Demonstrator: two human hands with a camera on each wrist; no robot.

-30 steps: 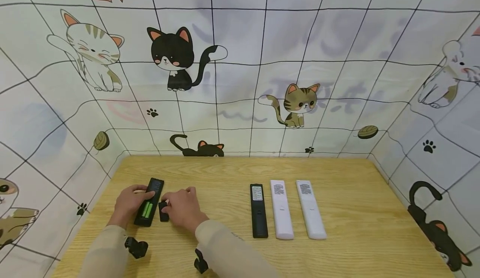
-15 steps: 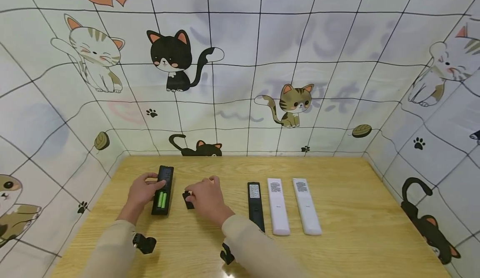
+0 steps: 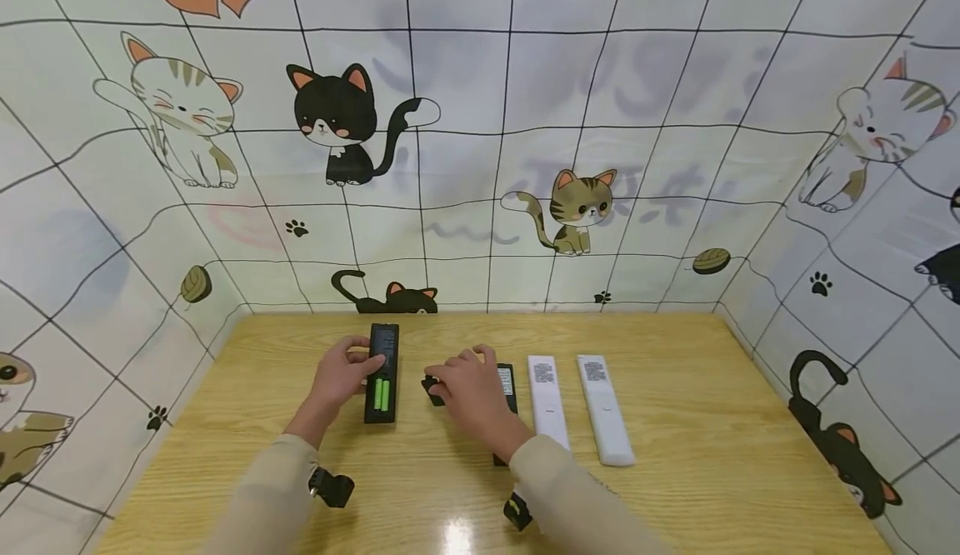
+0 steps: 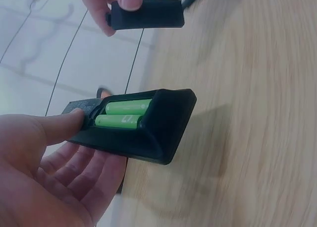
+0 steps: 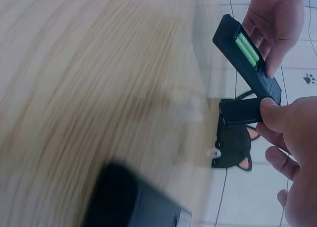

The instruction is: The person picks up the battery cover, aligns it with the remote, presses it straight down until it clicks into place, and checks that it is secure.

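My left hand (image 3: 339,376) grips a black remote control (image 3: 383,342) by its side, thumb on its back. The remote's battery bay faces up, and two green batteries (image 4: 121,114) lie side by side in it. To the right, my right hand (image 3: 474,392) pinches a small black battery cover (image 4: 151,15) between thumb and fingers. Cover and remote are apart in the left wrist view. Behind the right hand lies a second black remote (image 3: 507,378), partly hidden by that hand and wrist.
Two white remotes (image 3: 546,384) (image 3: 606,413) lie face down to the right on the wooden table (image 3: 697,422). A cloth with printed cats (image 3: 333,122) stands along the table's back and sides. Both wrists wear small black cameras (image 3: 331,487).
Both hands have moved right across the table, the left carrying the open-backed remote and the right the battery cover. The right hand now partly covers the second black remote.
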